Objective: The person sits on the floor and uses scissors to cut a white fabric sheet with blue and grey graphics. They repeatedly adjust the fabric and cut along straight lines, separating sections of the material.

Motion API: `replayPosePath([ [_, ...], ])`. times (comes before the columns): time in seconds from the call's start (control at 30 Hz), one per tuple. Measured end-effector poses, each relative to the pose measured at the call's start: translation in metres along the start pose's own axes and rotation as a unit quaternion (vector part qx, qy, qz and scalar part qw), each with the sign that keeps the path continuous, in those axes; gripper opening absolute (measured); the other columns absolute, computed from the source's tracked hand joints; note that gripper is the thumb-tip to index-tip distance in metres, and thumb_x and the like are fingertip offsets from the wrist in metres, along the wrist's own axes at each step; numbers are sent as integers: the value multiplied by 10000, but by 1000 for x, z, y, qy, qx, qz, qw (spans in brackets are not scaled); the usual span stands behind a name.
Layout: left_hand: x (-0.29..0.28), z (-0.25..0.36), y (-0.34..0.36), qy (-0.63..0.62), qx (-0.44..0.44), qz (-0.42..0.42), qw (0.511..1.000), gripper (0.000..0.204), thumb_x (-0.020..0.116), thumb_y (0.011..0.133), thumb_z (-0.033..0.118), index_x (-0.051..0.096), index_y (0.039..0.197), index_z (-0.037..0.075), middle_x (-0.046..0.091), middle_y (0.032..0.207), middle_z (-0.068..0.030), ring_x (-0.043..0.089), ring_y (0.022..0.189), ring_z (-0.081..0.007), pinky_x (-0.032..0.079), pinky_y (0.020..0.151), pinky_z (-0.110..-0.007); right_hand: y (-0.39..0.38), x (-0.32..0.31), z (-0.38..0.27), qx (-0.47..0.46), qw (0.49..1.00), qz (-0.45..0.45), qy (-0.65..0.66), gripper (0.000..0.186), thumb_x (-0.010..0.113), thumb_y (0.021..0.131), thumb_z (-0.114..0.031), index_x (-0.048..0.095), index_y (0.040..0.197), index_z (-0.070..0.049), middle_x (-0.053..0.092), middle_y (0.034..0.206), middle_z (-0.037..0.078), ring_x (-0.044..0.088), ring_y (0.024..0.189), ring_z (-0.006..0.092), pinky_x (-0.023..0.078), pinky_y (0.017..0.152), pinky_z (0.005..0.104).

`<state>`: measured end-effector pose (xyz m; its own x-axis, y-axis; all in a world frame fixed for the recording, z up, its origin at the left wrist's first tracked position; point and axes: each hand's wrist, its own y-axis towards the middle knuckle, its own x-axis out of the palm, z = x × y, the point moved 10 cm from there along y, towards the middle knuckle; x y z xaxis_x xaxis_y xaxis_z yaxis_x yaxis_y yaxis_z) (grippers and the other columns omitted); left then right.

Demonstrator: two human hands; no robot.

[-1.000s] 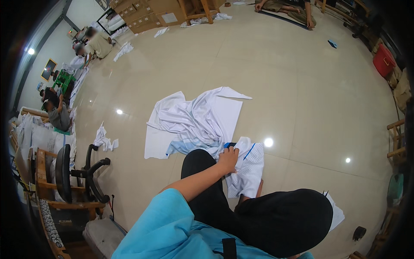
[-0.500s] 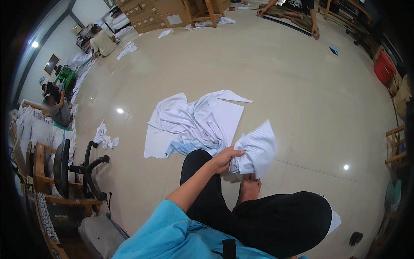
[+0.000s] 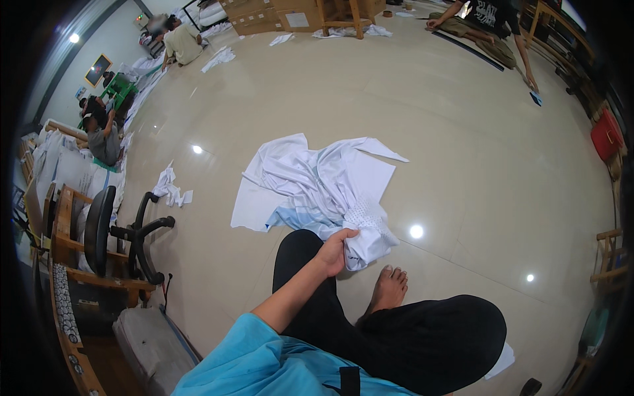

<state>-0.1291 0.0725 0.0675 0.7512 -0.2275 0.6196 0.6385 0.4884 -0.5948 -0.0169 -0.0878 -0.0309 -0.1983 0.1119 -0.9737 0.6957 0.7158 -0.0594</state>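
The left forearm (image 3: 290, 292) slants up and rightward across the thigh (image 3: 302, 296), bare, its wrist (image 3: 322, 264) nearly straight. The left hand (image 3: 335, 252) is closed in a grip, thumb (image 3: 349, 233) uppermost and pointing right, fingers mostly hidden.

— Describe the floor (image 3: 489, 165).
— Tiled, beige, glossy, catching lamp reflections (image 3: 416, 231).
— And the left side?
— Lined with a pale wall (image 3: 119, 49), hung with a framed picture (image 3: 98, 70), lit by a lamp (image 3: 74, 38).
— Across the room?
— Stacked with cardboard boxes (image 3: 297, 19) near a wooden stool (image 3: 341, 24).

It's a garment workshop, I'd say. People (image 3: 181, 45) sit on the floor (image 3: 462, 152) among white cloth (image 3: 317, 173) and cardboard boxes (image 3: 254, 20).
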Motion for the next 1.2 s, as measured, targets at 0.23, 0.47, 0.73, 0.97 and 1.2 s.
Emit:
replayPosePath([
  [0.23,-19,38,-14,-48,88,26,995,526,633,1068,278,613,1498,-24,746,1435,-148,726,1321,-312,543,1177,-469,-3,-1,-1,-18,1000,-8,0,294,560,1121,-203,652,1365,-67,668,1424,211,609,1403,470,534,1116,577],
  [0.47,-55,107,-18,-35,181,125,975,497,672,1049,299,647,1432,-16,751,1405,-144,717,1309,-321,548,1166,-468,-3,-19,-10,-55,998,21,-26,271,620,1064,-161,668,1318,-79,688,1325,182,650,1332,421,569,1035,546],
  [0.73,-37,169,23,-39,220,84,971,499,661,1058,267,635,1462,-25,746,1425,-148,713,1336,-320,543,1186,-476,-2,-30,-7,-87,995,34,-44,225,621,1066,-171,675,1269,-90,721,1313,152,686,1261,381,583,971,517],
  [0.97,-40,366,115,25,356,83,930,498,608,1115,276,596,1529,-1,701,1511,-169,694,1382,-320,533,1224,-501,-2,-22,-16,-76,996,28,-28,220,592,1098,-178,665,1286,-90,718,1333,152,689,1266,391,587,980,513],
  [1.2,-119,412,206,190,251,237,919,917,696,1033,614,371,1768,171,425,1772,-216,483,1573,-484,352,1298,-659,0,-22,-6,-85,994,55,-50,183,676,1061,-173,682,1208,-63,729,1211,136,703,1143,336,590,906,469],
])
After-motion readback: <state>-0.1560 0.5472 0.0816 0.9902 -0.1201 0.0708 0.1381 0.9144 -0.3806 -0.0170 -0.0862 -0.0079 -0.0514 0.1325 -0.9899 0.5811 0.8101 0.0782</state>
